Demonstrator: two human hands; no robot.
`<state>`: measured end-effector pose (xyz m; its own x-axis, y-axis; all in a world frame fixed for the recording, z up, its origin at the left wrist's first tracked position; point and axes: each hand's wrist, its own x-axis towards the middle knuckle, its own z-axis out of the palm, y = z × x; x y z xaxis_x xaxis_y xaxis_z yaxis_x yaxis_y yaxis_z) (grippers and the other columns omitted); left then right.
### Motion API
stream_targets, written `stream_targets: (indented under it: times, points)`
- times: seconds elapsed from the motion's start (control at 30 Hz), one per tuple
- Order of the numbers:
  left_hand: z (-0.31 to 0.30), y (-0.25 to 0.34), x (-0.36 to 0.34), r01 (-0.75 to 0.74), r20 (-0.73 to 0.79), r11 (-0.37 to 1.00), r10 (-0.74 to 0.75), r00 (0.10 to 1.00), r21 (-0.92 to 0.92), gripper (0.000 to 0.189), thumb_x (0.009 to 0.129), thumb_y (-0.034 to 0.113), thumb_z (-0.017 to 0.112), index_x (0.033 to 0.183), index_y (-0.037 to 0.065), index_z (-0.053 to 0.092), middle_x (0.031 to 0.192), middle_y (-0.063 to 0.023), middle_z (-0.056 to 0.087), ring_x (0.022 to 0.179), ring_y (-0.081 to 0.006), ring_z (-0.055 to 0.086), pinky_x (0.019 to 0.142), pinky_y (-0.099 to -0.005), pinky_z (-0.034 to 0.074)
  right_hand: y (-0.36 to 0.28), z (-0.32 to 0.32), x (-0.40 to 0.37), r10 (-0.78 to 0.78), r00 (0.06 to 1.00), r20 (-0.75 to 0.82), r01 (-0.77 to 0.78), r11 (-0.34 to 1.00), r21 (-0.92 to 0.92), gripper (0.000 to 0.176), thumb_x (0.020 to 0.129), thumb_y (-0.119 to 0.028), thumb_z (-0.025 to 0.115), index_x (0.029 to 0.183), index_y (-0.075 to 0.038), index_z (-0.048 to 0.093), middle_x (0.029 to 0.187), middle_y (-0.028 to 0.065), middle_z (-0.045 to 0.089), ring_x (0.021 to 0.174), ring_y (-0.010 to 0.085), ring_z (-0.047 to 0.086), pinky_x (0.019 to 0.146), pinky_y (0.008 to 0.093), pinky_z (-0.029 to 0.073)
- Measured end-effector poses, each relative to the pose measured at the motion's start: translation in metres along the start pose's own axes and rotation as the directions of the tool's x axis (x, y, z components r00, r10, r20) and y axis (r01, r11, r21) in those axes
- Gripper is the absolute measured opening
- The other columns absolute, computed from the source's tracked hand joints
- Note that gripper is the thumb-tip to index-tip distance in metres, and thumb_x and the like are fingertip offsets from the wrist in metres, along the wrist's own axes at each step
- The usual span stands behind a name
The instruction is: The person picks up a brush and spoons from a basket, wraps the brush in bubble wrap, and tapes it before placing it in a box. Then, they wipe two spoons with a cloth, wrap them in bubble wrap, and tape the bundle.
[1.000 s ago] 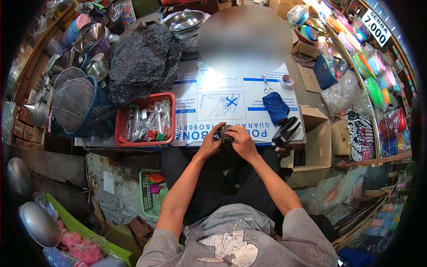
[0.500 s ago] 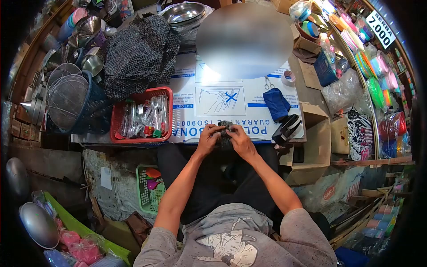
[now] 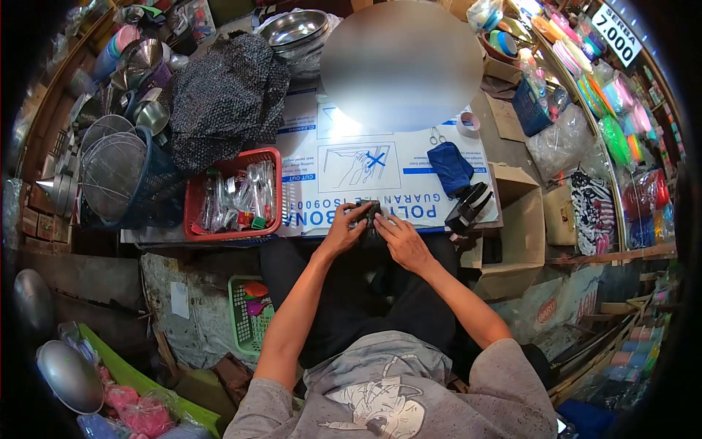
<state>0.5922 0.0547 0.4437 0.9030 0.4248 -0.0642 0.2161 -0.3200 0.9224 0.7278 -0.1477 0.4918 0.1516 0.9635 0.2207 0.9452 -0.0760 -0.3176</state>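
Note:
At the front edge of the table, a small dark, crumpled-looking bundle (image 3: pixel 371 214) sits between my two hands; its exact kind cannot be made out. My left hand (image 3: pixel 344 230) closes on it from the left, fingers bent around its side. From the right, my right hand (image 3: pixel 406 244) rests its fingertips against the bundle, the fingers fairly straight and the thumb underneath out of sight. Beneath both hands lies the white-and-blue printed sheet (image 3: pixel 344 192) that covers the tabletop.
Left of my hands stands a red basket (image 3: pixel 276 192) of packaged cutlery, with a blue basket (image 3: pixel 150 194) of strainers beyond it. To the right lie a blue pouch (image 3: pixel 447 167), a black strapped item (image 3: pixel 468 208), scissors (image 3: pixel 436 137) and a tape roll (image 3: pixel 468 123). An open cardboard box (image 3: pixel 523 234) adjoins the table.
My right fingers have straightened and shifted on the bundle, which now looks more compact between my hands. The whole view has tilted slightly; the table items stay in place.

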Motion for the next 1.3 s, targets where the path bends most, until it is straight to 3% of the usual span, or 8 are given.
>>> stream_targets:
  times: [0.1,0.17,0.33,0.4,0.47,0.57,0.77,1.3]
  points:
    - [0.001,0.000,0.001,0.002,0.024,0.999,-0.001,1.000,-0.040,0.051,0.104,0.018,0.066,0.154,0.028,0.061,0.147,-0.0166,0.038,0.109,-0.0226,0.062,0.095,-0.0338,0.055,-0.002,-0.013,-0.002,0.047,0.997,-0.062,-0.042,0.996,0.074,0.054,0.089,-0.003,0.068,0.144,-0.004,0.062,0.151,0.0117,0.060,0.132,0.0350,0.059,0.107,0.0449,0.050]
    - [0.003,-0.003,0.005,0.005,0.039,0.996,-0.002,0.999,-0.086,0.051,0.104,0.018,0.066,0.154,0.029,0.061,0.148,-0.0171,0.038,0.106,-0.0221,0.062,0.096,-0.0339,0.054,0.004,-0.023,-0.009,0.340,0.910,-0.239,-0.249,0.906,0.342,0.041,0.090,-0.004,0.069,0.131,-0.006,0.070,0.130,0.0133,0.072,0.119,0.0347,0.065,0.100,0.0443,0.052]
    - [0.002,-0.011,0.011,0.098,0.057,0.994,-0.095,0.994,-0.049,0.053,0.099,0.022,0.072,0.150,0.035,0.064,0.147,-0.0195,0.041,0.108,-0.0272,0.059,0.102,-0.0399,0.053,0.062,-0.046,-0.051,0.826,0.358,-0.435,-0.556,0.563,0.611,0.022,0.094,-0.012,0.073,0.114,-0.003,0.073,0.106,0.0126,0.076,0.096,0.0273,0.071,0.087,0.0413,0.055]
    - [0.001,-0.009,0.010,0.121,0.068,0.991,-0.117,0.991,-0.055,0.054,0.099,0.023,0.072,0.150,0.036,0.064,0.148,-0.0195,0.041,0.111,-0.0275,0.058,0.103,-0.0395,0.052,0.105,-0.037,-0.078,0.855,0.256,-0.451,-0.661,0.495,0.564,0.030,0.098,-0.019,0.073,0.118,0.003,0.069,0.109,0.0157,0.076,0.098,0.0258,0.073,0.089,0.0370,0.055]
    - [0.005,-0.020,0.011,0.066,0.054,0.998,-0.066,0.996,0.001,0.053,0.103,0.024,0.070,0.154,0.032,0.061,0.152,-0.0183,0.037,0.104,-0.0215,0.060,0.100,-0.0361,0.053,0.128,-0.034,-0.088,0.990,0.051,-0.128,-0.635,0.132,0.761,0.032,0.101,-0.024,0.074,0.121,0.001,0.069,0.108,0.0111,0.077,0.107,0.0239,0.071,0.096,0.0355,0.053]
    - [0.006,-0.022,0.011,0.072,0.042,0.997,-0.073,0.996,0.030,0.053,0.103,0.026,0.071,0.155,0.032,0.060,0.152,-0.0187,0.036,0.106,-0.0231,0.061,0.100,-0.0368,0.054,0.135,-0.042,-0.092,0.985,0.165,0.040,-0.504,0.049,0.862,0.032,0.100,-0.022,0.074,0.117,0.005,0.069,0.109,0.0125,0.076,0.103,0.0210,0.072,0.090,0.0325,0.056]
    - [0.005,-0.022,0.012,0.094,0.065,0.996,-0.093,0.994,-0.009,0.057,0.101,0.028,0.073,0.156,0.034,0.059,0.153,-0.0187,0.035,0.112,-0.0261,0.059,0.105,-0.0393,0.052,0.124,-0.061,-0.096,0.942,0.128,0.309,-0.441,-0.225,0.869,0.029,0.096,-0.019,0.079,0.120,-0.004,0.074,0.100,0.0027,0.076,0.076,0.0063,0.059,0.062,0.0248,0.049]
    - [0.002,-0.001,0.009,0.186,0.085,0.982,-0.182,0.980,-0.038,0.056,0.098,0.031,0.074,0.152,0.036,0.062,0.154,-0.0198,0.033,0.130,-0.0345,0.050,0.112,-0.0431,0.048,0.087,-0.064,-0.105,0.937,0.112,0.330,-0.333,-0.277,0.901,0.028,0.091,-0.025,0.085,0.112,-0.007,0.079,0.087,-0.0017,0.074,0.056,0.0031,0.050,0.048,0.0194,0.035]
